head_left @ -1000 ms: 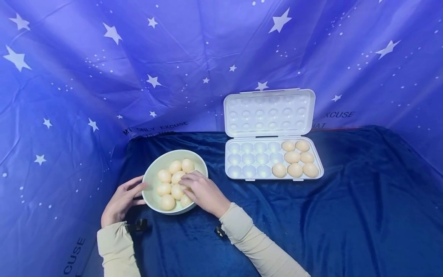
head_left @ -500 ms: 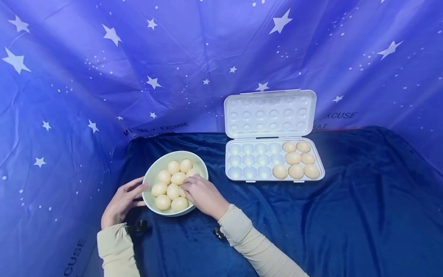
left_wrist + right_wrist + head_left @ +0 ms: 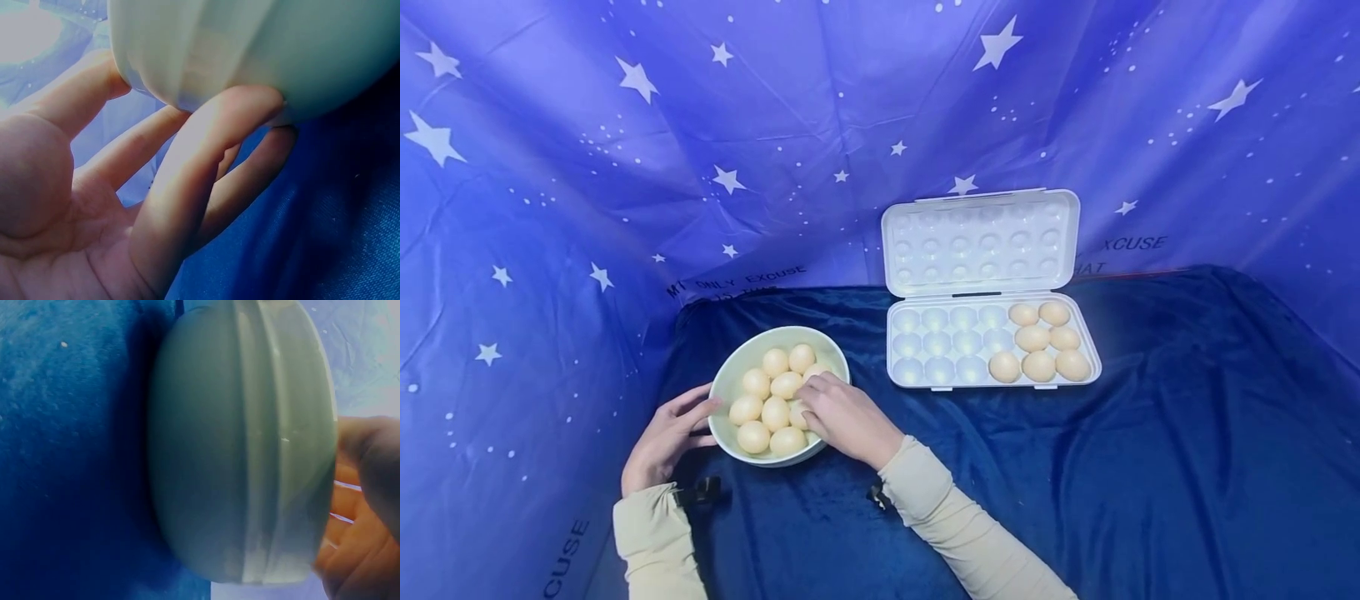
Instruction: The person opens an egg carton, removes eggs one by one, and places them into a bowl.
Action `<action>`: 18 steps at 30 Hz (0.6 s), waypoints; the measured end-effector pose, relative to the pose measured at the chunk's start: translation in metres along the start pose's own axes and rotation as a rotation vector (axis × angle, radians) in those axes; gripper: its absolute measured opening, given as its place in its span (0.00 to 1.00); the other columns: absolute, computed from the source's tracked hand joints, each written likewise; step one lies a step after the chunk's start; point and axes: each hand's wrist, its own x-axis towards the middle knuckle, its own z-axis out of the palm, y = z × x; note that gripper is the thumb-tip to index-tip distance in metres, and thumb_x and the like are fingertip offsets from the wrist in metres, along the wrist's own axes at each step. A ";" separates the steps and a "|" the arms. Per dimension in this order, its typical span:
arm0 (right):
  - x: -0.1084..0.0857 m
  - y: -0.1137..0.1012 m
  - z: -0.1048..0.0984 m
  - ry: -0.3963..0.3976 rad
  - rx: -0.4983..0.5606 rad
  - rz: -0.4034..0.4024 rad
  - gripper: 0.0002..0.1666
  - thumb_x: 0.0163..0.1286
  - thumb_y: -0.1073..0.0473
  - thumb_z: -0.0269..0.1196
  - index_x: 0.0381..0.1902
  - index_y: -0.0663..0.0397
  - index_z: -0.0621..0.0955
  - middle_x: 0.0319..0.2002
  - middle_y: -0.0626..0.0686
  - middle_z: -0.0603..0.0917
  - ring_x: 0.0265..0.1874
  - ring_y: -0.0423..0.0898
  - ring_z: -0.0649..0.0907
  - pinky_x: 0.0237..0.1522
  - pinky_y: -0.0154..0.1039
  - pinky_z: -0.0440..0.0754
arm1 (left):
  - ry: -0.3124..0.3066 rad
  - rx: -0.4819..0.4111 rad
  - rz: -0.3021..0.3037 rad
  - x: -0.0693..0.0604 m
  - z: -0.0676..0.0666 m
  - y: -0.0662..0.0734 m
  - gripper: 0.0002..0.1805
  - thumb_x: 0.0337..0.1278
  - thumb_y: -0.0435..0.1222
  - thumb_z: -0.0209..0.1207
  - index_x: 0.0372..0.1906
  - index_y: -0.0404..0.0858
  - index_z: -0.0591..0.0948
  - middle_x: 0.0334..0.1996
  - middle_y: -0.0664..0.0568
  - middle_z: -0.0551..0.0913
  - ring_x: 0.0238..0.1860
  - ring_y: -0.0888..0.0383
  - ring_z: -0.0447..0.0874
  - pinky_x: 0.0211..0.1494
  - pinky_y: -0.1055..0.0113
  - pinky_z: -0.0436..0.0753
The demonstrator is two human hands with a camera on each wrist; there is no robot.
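A pale green bowl [image 3: 722,429] full of eggs [image 3: 776,413] stands at the left of the blue cloth, its opening leaning toward me. My left hand [image 3: 660,439] holds the bowl's left side. In the left wrist view, its thumb is at the rim and the other fingers bend against the outer wall and underside. Over the right rim reaches my right hand [image 3: 847,419], with curled fingers and thumb about an egg [image 3: 800,414] on the bowl's right side. The fingertips are partly hidden, and in the right wrist view the bowl's wall [image 3: 206,450] covers the eggs.
Right of the bowl, a white egg box [image 3: 925,385] stands with its lid [image 3: 981,242] raised. Several eggs [image 3: 1039,367] fill its right end; the cups [image 3: 936,343] at its left are bare. A purple star-patterned curtain [image 3: 820,125] hangs behind and at the left.
Since one second ago, eggs in the bowl have shifted and rolled, with one now at the near right. My right hand moved slightly among them. The left hand keeps its place on the bowl.
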 end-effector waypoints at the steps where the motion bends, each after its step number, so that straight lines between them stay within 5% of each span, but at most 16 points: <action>1: 0.000 0.001 -0.002 0.008 -0.002 -0.003 0.11 0.71 0.60 0.60 0.48 0.54 0.84 0.45 0.48 0.84 0.48 0.43 0.80 0.51 0.35 0.81 | 0.001 0.000 0.002 0.000 0.000 0.000 0.35 0.70 0.43 0.59 0.73 0.30 0.63 0.41 0.64 0.86 0.42 0.64 0.88 0.42 0.62 0.88; 18: -0.007 0.052 -0.059 0.120 -0.031 0.003 0.14 0.69 0.62 0.64 0.51 0.60 0.83 0.48 0.54 0.83 0.49 0.50 0.79 0.55 0.41 0.80 | -0.014 -0.004 0.020 0.000 0.001 -0.001 0.32 0.72 0.42 0.57 0.72 0.30 0.64 0.41 0.64 0.86 0.42 0.64 0.88 0.42 0.62 0.88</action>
